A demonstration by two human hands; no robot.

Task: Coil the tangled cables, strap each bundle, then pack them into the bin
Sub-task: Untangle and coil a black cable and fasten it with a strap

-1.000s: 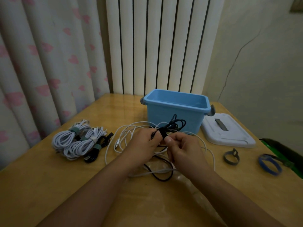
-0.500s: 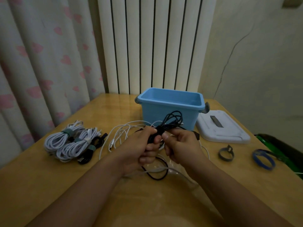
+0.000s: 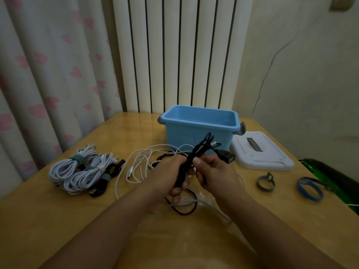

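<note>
Three strapped bundles (image 3: pixel 81 171) are lying at the left of the desk (image 3: pixel 58 220), two white and one black, pressed against each other. Just right of them, a loose white cable (image 3: pixel 139 162) is sprawling across the desk toward the bin. The left hand (image 3: pixel 167 179) is closing around the lower part of a folded black cable (image 3: pixel 196 158), gripping it firmly. The cable's upper loops are sticking up in front of the blue bin (image 3: pixel 200 131), which is standing open behind the hands. The right hand (image 3: pixel 215 173) is pinching the same black cable just beside the left, with a USB plug (image 3: pixel 229 158) poking out above its fingers. A further black loop is resting on the desk under both hands. Further right, a white lid (image 3: pixel 262 152) is lying flat beside the bin. A grey strap (image 3: pixel 265 183) and a blue strap (image 3: pixel 309 191) are sitting near the right edge, apart from each other.
</note>
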